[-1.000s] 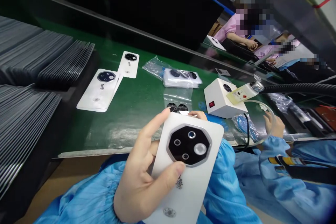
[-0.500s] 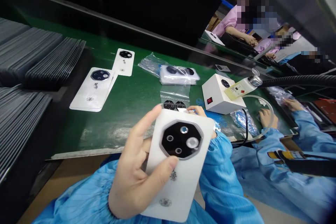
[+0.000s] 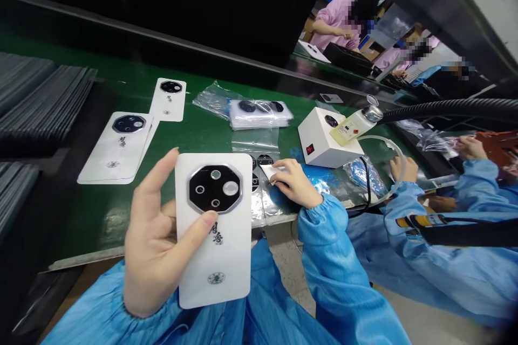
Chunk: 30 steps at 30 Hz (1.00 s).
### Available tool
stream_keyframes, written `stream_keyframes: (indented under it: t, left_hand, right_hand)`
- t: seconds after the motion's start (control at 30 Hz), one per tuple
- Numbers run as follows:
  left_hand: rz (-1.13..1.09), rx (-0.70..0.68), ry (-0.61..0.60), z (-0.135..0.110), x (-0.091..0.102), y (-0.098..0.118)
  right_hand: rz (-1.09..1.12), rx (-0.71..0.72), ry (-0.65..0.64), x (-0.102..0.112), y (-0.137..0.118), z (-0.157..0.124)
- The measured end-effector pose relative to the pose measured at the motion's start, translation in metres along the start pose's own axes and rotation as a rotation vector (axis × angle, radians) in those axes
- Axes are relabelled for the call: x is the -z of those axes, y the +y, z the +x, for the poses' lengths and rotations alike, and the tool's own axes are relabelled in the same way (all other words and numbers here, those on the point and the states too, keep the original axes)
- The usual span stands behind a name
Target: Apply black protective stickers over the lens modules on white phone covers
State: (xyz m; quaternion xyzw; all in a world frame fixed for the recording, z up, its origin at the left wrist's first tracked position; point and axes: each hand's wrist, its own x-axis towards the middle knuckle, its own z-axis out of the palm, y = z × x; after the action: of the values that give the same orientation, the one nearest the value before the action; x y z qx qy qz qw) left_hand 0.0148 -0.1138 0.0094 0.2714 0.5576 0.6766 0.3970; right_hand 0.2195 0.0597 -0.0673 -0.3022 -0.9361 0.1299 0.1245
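Observation:
My left hand (image 3: pixel 162 242) is closed on a white phone back cover (image 3: pixel 230 259), upright and facing me. Its thumb presses the front just below the black octagonal camera plate (image 3: pixel 216 187); the other fingers are partly hidden behind. Dark lettering and a round emblem show lower on the cover. Resting near the table's front edge, my right hand (image 3: pixel 295 180) pinches a small white piece (image 3: pixel 267 172), perhaps cloth or paper. Under and beside it lies a clear plastic bag (image 3: pixel 259 143) with several black octagonal plates (image 3: pixel 265 160), partly covered by the hand.
White covers (image 3: pixel 117 151) lie left on the green table (image 3: pixel 194 137), near racks of thin dark panels (image 3: pixel 60 102). A bagged stack (image 3: pixel 259 121) sits behind. At right are a white box (image 3: pixel 319 140), a pump bottle (image 3: pixel 358 124), a hose (image 3: pixel 445 108) and a co-worker's hands (image 3: pixel 404 168).
My left hand and the phone cover have moved left and the cover stands straighter. My right hand, earlier mostly hidden behind the cover, now shows with the white piece. The whole view has shifted.

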Motion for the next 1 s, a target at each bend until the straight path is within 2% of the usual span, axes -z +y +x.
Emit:
stream_keyframes:
  t: [0.17,0.33,0.47,0.63,0.7,0.83,0.93,1.0]
  left_hand:
    - [0.010,0.031,-0.019,0.000,-0.002,-0.003]
    - [-0.028,0.068,-0.040,0.000,-0.008,-0.005]
    - [0.005,0.115,-0.095,-0.001,-0.016,-0.007]
    - [0.100,-0.002,-0.099,-0.002,-0.023,-0.015]
    - [0.115,-0.061,-0.108,-0.004,-0.024,-0.018]
    - [0.143,-0.141,-0.189,-0.009,-0.026,-0.022]
    - [0.131,-0.124,-0.240,-0.014,-0.027,-0.022]
    - [0.098,-0.075,-0.219,-0.016,-0.028,-0.021]
  right_hand:
    - [0.096,-0.003,0.038,-0.001,0.003,0.004]
    - [0.334,-0.004,0.183,0.008,-0.001,0.000]
    - [0.588,0.022,0.325,0.015,-0.021,-0.009]
    - [0.785,0.029,0.426,0.027,-0.062,-0.023]
    - [0.781,0.020,0.449,0.037,-0.080,-0.030]
    - [0.528,0.050,0.436,0.055,-0.115,-0.038]
    - [0.311,0.093,0.452,0.062,-0.134,-0.036]
    - [0.234,0.097,0.465,0.063,-0.141,-0.033]
